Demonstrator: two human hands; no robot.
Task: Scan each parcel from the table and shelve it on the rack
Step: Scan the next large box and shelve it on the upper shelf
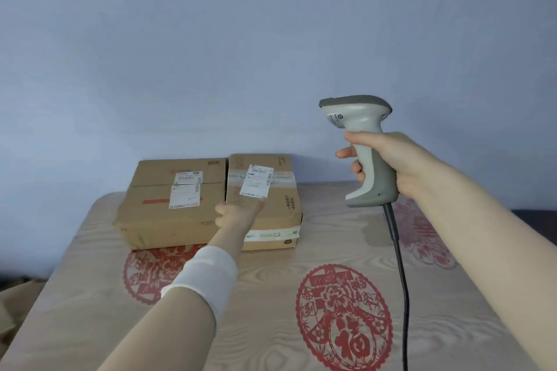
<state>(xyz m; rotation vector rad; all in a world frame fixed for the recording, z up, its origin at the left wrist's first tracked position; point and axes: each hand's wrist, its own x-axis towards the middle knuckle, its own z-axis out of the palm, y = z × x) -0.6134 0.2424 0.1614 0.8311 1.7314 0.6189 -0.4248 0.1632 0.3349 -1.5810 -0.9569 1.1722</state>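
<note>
Head view: at my bench's (pixel 271 295) far edge, the left parcel (pixel 168 205) lies untouched; my left hand (pixel 238 214) rests on the right parcel (pixel 280 211), finger stretched to its label (pixel 257 181). Further right, my right hand (pixel 401 166) grips the scanner (pixel 364 153), nose pointing left.

A brown cardboard box (pixel 150 205) is sitting at the back of the wood-grain surface (pixel 271 286). A second brown cardboard box (pixel 280 214) is touching its right side. A grey plastic scanner (pixel 358 117) is hovering further right.
</note>
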